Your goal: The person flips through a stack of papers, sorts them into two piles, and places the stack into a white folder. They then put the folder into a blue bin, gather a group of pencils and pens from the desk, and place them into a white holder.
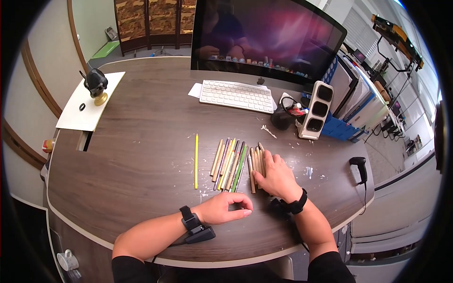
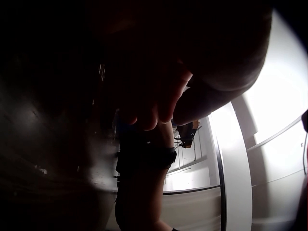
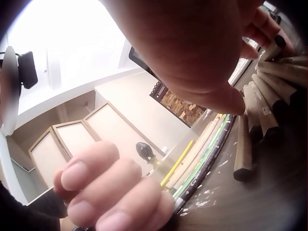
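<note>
My right hand [image 1: 277, 175] rests over a row of plain brown pencils [image 1: 252, 173], its thumb at their left side and its fingers spread towards their far ends. In the right wrist view the near ends of these brown pencils [image 3: 243, 154] fan out on the table beyond the thumb. My left hand [image 1: 222, 209] is loosely curled, holding nothing, just in front of a group of mixed pencils [image 1: 226, 162], among them purple, yellow and green ones. A single yellow pencil [image 1: 196, 161] lies apart, left of that group. The left wrist view is mostly dark.
The brown table [image 1: 141, 141] carries a white keyboard [image 1: 236, 95] before a monitor [image 1: 269, 37]. Right of it stand a black mesh pen holder [image 1: 282, 118] and a pale three-compartment stand [image 1: 315, 111]. A black scanner [image 1: 359, 169] lies at the right edge; a white board [image 1: 89, 106] is far left.
</note>
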Available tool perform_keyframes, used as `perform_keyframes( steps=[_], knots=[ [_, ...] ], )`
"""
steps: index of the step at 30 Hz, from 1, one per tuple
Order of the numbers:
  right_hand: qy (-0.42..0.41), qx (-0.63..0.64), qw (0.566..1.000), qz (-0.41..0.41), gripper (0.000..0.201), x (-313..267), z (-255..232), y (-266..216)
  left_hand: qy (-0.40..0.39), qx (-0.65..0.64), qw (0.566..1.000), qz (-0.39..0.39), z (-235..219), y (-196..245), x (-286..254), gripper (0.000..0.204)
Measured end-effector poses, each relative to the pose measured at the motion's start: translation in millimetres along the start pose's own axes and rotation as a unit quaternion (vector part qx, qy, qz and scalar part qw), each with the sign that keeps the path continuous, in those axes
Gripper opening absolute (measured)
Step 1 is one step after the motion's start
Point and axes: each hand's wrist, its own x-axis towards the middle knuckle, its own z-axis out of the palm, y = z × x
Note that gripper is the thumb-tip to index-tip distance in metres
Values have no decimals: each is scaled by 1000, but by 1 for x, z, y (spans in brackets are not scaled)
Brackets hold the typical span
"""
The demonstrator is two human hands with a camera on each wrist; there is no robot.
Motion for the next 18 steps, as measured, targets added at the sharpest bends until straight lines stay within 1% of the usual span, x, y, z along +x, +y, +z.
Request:
perform_keyframes(
  steps=[5, 9, 12, 14, 15, 17, 18],
  knots=[
    [21, -9, 1000, 8, 72, -4, 0, -14, -9, -9, 1000, -9, 1, 1, 1, 15],
    [14, -18, 1000, -6, 75, -2, 3, -13, -3, -8, 1000, -14, 0, 2, 0, 16],
    [32, -46, 998, -8, 69, -2, 12, -9, -1, -14, 1000, -16, 0, 0, 0, 16],
    [60, -93, 994, -10, 58, -2, 17, -8, -2, -19, 1000, -18, 1, 0, 1, 16],
    [61, -92, 994, -8, 58, -1, 20, -5, -1, -15, 1000, -16, 1, -1, 1, 16],
    [81, -95, 992, -19, 49, 2, 26, 5, -3, -11, 1000, -14, 1, -1, 1, 16],
    [83, -94, 992, -18, 49, 3, 26, 8, -1, -5, 1000, -13, 1, -1, 2, 15]
  ],
)
